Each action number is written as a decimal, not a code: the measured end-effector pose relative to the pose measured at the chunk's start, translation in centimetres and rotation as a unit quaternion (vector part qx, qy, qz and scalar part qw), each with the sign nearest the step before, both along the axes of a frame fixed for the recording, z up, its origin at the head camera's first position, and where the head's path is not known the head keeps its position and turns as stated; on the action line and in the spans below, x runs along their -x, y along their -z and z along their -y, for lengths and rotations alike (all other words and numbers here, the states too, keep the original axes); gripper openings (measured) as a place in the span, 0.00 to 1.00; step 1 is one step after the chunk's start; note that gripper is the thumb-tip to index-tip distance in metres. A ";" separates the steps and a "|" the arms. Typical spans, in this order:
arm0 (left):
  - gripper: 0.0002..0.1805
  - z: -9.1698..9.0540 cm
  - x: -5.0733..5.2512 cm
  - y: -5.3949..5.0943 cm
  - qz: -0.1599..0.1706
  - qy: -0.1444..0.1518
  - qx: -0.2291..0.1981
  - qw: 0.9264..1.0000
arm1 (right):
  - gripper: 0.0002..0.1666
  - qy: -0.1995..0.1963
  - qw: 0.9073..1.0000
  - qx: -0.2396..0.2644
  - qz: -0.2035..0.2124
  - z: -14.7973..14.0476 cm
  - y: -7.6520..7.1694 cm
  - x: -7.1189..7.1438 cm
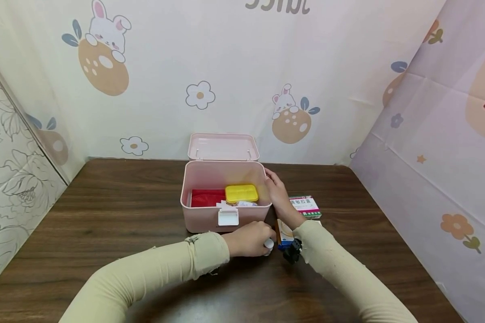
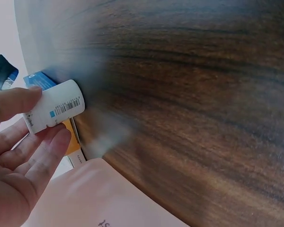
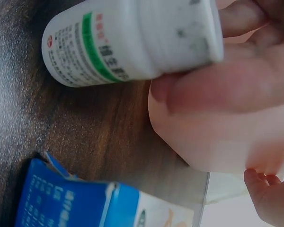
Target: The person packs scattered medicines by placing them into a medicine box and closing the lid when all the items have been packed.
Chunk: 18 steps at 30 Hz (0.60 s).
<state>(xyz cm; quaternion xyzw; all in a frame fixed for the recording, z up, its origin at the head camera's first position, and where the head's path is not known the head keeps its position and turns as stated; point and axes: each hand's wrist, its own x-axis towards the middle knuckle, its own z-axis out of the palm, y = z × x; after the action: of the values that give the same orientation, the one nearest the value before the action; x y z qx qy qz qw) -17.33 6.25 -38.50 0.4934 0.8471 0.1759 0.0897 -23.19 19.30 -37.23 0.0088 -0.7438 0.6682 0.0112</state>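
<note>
Sleeves (image 1: 153,271) are cropped; from above, the left hand (image 1: 248,239) mostly hides its bottle (image 1: 269,244).

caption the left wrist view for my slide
Left grip holding a bottle, barcode showing, near the pink box.

My left hand (image 1: 250,239) pinches while my right hand (image 1: 282,200), fingers (image 1: 275,178) extended, sits nearer the table's far edge (image 1: 145,163).
</note>
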 end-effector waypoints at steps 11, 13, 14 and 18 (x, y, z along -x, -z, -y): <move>0.11 0.5 -0.8 -1.7 0.002 0.017 -0.012 1.000 | 0.28 0.008 1.000 -0.003 -0.006 0.1 0.0 0.0; 0.11 0.8 -0.8 -2.3 -0.003 0.019 -0.013 1.000 | 0.28 0.006 1.000 -0.005 -0.008 0.1 0.0 0.0; 0.10 0.9 -0.8 -2.6 -0.002 0.017 -0.014 1.000 | 0.28 0.006 1.000 -0.004 -0.008 0.1 -0.1 0.0; 0.11 1.9 -0.9 -3.9 0.010 0.002 -0.015 1.000 | 0.28 0.005 1.000 -0.004 -0.006 0.1 0.0 -0.1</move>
<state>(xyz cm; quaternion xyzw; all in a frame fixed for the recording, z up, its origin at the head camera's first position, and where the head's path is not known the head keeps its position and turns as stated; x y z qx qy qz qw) -16.43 4.35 -34.57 0.4946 0.8425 0.1932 0.0907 -23.07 19.21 -37.19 0.0095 -0.7465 0.6650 0.0186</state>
